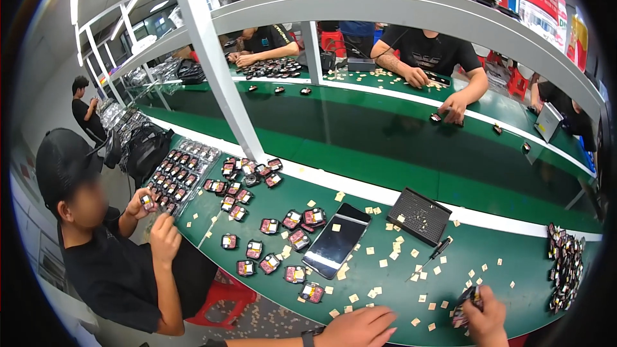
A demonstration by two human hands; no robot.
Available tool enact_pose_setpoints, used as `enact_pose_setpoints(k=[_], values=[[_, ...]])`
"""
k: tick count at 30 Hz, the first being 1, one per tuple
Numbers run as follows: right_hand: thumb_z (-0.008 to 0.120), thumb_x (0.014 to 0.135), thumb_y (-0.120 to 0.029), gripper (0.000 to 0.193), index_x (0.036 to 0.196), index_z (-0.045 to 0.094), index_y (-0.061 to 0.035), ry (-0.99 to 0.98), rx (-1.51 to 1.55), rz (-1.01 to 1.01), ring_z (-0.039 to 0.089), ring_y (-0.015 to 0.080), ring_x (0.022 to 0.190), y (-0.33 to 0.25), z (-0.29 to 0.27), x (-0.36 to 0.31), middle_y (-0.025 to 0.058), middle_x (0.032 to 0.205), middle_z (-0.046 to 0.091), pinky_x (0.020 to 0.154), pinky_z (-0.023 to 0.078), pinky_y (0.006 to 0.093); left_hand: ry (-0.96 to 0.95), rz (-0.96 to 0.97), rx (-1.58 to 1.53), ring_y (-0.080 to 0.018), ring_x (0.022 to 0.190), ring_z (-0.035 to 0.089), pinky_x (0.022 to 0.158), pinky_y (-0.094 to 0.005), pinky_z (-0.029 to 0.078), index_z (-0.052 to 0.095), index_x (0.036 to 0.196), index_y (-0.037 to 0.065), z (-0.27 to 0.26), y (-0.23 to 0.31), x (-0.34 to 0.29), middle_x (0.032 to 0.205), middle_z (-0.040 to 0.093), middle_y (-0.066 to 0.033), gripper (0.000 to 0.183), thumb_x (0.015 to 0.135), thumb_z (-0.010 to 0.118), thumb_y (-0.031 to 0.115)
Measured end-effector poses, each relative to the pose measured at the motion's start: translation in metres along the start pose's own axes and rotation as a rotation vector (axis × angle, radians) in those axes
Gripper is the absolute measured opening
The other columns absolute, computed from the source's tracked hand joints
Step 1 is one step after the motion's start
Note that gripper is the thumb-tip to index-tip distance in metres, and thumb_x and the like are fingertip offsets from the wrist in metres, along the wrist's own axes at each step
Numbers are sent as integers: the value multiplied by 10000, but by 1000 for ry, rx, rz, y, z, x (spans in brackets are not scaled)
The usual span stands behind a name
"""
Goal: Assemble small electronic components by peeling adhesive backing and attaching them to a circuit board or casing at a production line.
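My right hand (487, 319) is closed around one or more small black cased devices (463, 310) at the near edge of the green table; the fingers partly hide how many. To its left, my left hand (357, 328) reaches in low with its fingers stretched out, holding nothing I can see. Near it on the table lie loose small black devices with pink and yellow faces (312, 292). Small cream paper squares (384, 263) are scattered between and beyond my hands. A screwdriver (440, 248) with a dark handle rests farther up, beside a black perforated tray (419, 216).
A dark smartphone (337, 240) lies mid-table. Many black devices are heaped at the right (565, 268). On my left a co-worker (116, 238) handles a device by a clear tray of devices (183, 170). A grey frame post (222, 64) stands before the conveyor belt (360, 135).
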State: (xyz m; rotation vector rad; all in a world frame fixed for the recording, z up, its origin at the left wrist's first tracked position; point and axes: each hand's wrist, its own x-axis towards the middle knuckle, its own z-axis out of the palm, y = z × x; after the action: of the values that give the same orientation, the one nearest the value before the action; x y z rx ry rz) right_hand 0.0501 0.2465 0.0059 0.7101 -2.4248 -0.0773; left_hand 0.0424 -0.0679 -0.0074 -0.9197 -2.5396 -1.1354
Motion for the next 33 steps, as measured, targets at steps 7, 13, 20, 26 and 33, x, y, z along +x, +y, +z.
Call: enact_pose_setpoints(k=[7,13,20,26,33], values=[[726,782,-97,310,1074,735,-200,-143,206,77,716,303,857,-37,19,1,168,1267,643,650,593,377,-279,-386,-621,-282,884,687,753,-384,565,450,1418,-12,-2,8,17,1226,571,-239,614,871,675,151],[726,789,-116,382,1161,734,-205,-122,156,56,708,255,818,-61,17,20,104,1140,675,649,585,355,-267,-422,-770,-271,790,701,718,-368,581,412,1433,-17,-3,16,21,1217,574,-239,642,867,687,108],[651,829,-113,481,1308,653,-161,-185,166,89,706,294,876,-71,11,27,135,1198,651,706,589,389,-220,-442,-872,-241,844,712,746,-347,589,387,1451,-30,23,11,23,1253,560,-236,669,871,703,78],[702,733,-179,411,1144,708,-171,-130,127,55,659,212,656,-69,14,42,113,1066,650,518,512,304,-241,-512,-909,-213,958,704,818,-306,588,276,1516,-45,37,0,28,1387,471,-225,713,946,675,111],[676,802,-179,432,1233,666,-183,-224,212,126,673,201,643,-58,1,42,98,1114,656,514,545,292,-239,-617,-976,-188,1045,697,838,-283,574,323,1485,-56,45,-8,31,1382,512,-186,665,947,687,85]])
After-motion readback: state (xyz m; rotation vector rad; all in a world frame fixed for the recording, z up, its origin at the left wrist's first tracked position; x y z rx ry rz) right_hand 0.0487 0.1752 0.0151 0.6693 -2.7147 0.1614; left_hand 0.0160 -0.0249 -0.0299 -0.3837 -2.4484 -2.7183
